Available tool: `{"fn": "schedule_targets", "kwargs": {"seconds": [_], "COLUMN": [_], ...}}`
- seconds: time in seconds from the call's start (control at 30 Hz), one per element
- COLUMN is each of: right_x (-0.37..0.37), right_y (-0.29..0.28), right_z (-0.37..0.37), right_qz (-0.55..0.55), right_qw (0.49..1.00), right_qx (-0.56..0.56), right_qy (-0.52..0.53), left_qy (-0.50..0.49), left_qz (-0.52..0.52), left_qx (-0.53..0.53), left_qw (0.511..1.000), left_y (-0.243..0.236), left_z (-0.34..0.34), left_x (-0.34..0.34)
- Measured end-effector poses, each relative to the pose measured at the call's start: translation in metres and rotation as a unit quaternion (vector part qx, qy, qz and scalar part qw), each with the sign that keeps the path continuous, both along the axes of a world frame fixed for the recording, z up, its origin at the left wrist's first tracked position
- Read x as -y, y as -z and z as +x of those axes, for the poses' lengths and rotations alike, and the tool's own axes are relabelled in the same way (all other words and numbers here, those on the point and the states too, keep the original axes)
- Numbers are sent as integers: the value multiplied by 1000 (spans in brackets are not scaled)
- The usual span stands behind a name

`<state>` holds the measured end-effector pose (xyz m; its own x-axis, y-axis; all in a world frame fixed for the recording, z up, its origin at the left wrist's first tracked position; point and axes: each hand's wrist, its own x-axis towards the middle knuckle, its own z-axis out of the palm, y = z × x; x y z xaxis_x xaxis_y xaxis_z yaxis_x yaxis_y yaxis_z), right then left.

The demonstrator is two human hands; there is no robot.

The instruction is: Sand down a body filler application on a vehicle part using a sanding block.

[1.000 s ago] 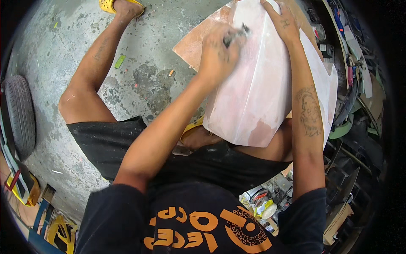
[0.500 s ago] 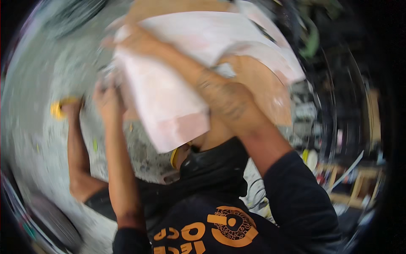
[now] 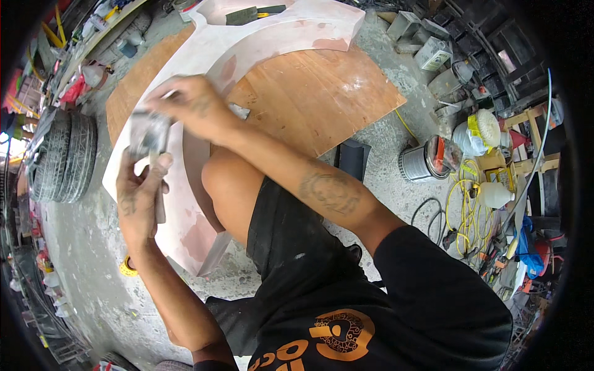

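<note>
A flat grey scraper (image 3: 150,137) with a narrow handle is in my left hand (image 3: 139,191), the fingers closed around it and its broad end smeared by motion. My right hand (image 3: 192,105) is just above that broad end, fingers bent and pinched together. A thin dark edge shows by its fingertips, too blurred to name. Under both hands lies a large white curved panel (image 3: 247,46) with pinkish patches, shaped like a wheel-arch fender. My bare knee rises inside its curve.
The panel rests partly on a plywood board (image 3: 309,93). Broad scrapers (image 3: 255,13) lie at its far end. Tyres (image 3: 62,157) stand at left. To the right are a paint can (image 3: 427,162), a yellow cord (image 3: 467,204), bottles and metal tins (image 3: 433,54).
The view has swung and sharpened. My right hand has left the panel's edge and come close to my left hand, where a scraper now shows. The panel appears lower and turned.
</note>
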<state>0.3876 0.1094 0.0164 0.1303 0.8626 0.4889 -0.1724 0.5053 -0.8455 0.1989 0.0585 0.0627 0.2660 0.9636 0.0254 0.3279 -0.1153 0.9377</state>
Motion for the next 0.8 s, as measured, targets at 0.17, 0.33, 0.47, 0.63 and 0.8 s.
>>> {"fn": "schedule_targets", "kwargs": {"seconds": [0.17,0.33,0.47,0.63,0.8], "right_x": [28,53,28,-38,-44], "right_y": [52,138,133,201,148], "right_z": [112,203,162,143,139], "right_qz": [-75,-112,-26,99,95], "right_qw": [969,961,892,831,815], "right_qx": [67,185,418,546,569], "right_qy": [226,171,168,-35,-61], "left_qy": [-17,-86,-128,-191,-240], "left_qz": [21,-4,-27,-16,-56], "left_qx": [-27,-24,88,138,253], "left_qw": [999,996,987,972,935], "left_y": [-16,-14,4,26,47], "left_z": [25,-3,-43,-88,-140], "left_x": [-11,-7,23,59,98]}}
